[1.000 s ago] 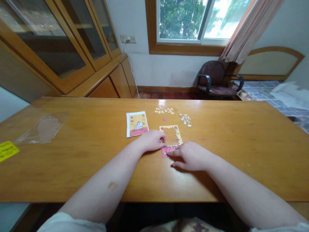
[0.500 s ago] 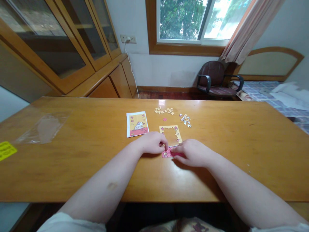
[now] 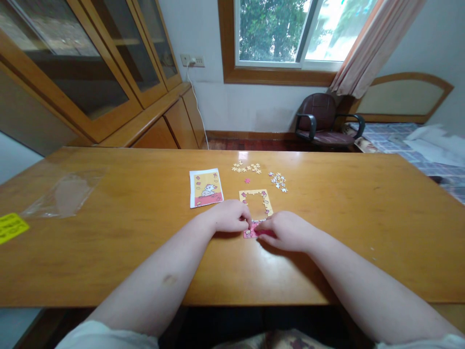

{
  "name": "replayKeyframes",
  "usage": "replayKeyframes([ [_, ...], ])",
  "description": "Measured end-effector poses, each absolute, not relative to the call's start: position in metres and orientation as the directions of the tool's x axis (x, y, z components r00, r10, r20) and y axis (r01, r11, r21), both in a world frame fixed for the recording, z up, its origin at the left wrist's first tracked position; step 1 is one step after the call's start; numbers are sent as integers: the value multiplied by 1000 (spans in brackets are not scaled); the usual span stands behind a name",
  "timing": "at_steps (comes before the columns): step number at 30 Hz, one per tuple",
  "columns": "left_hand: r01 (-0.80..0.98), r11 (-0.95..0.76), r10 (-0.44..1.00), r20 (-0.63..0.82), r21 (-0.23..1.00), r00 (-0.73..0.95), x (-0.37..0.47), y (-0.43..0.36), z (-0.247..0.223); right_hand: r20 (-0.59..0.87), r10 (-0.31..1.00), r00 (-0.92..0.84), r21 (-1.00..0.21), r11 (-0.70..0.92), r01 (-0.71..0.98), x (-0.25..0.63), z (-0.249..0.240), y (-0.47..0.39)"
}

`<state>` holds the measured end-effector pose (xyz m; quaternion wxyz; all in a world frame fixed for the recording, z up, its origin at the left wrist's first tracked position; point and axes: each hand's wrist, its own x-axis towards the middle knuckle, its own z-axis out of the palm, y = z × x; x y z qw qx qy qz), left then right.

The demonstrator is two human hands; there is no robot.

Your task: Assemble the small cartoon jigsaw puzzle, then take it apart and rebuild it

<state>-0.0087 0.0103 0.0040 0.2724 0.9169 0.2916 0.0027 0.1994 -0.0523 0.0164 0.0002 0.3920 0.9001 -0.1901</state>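
Jigsaw puzzle [image 3: 268, 203], border joined: on wooden table [image 3: 236, 276], centre. Left hand [image 3: 232, 216], right hand [image 3: 289, 230]: fingertips side by side on its pink near strip; cannot tell whether either pinches. Far: yellow pieces [image 3: 254, 167], pink piece [image 3: 247, 181]. Left: picture card [image 3: 207, 188].

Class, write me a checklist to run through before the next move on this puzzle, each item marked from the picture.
1. Reference picture face up: ok, left of the puzzle.
2. Loose pieces grouped by colour: ok, yellowish pieces and mostly white pieces lie apart, with a lone pink piece near them.
3. Puzzle's middle filled: not ok, bare tabletop shows there.
4. Left hand and right hand at the pink near end: ok.
5. Pink section fully interlocked: cannot tell, fingers cover part.
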Motion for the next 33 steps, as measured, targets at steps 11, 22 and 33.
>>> replayKeyframes([
  [11,749,-315,938,73,582,338,-17,39,-18,134,921,-365,-420,386,821,199,-1,-18],
  [22,736,-336,931,90,587,353,-15,39,-22,-7,854,-521,-239,504,830,170,-18,92],
  [33,690,-351,927,132,633,351,-16,43,-27,-8,955,-295,-300,280,912,185,-16,93],
])
